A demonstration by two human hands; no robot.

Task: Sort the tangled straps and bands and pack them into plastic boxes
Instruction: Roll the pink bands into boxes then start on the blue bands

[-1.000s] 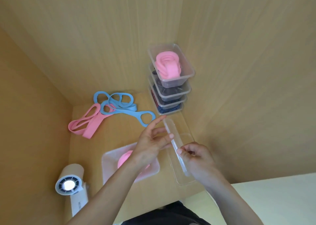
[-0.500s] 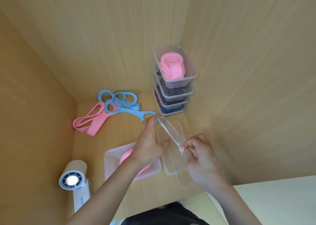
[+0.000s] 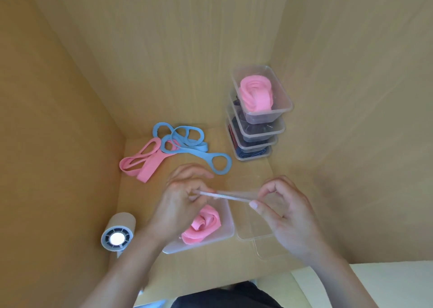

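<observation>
A clear plastic lid (image 3: 230, 196) is held edge-on between both hands above an open box (image 3: 225, 234). My left hand (image 3: 181, 202) pinches its left end, and my right hand (image 3: 284, 208) pinches its right end. The open box holds a rolled pink band (image 3: 205, 224). Loose blue straps (image 3: 187, 143) and a pink band (image 3: 143, 162) lie tangled on the wooden surface at the back left. A stack of several closed boxes (image 3: 257, 122) stands at the back right, the top one holding a rolled pink band (image 3: 256, 93).
More clear lids or boxes (image 3: 262, 239) lie on the surface under my right hand. A small white fan or lamp (image 3: 117, 236) stands at the left front. Wooden walls enclose the space on the left, back and right.
The lid has swung from pointing away from me to lying crosswise over the open box. My left hand has shifted left to grip its end.
</observation>
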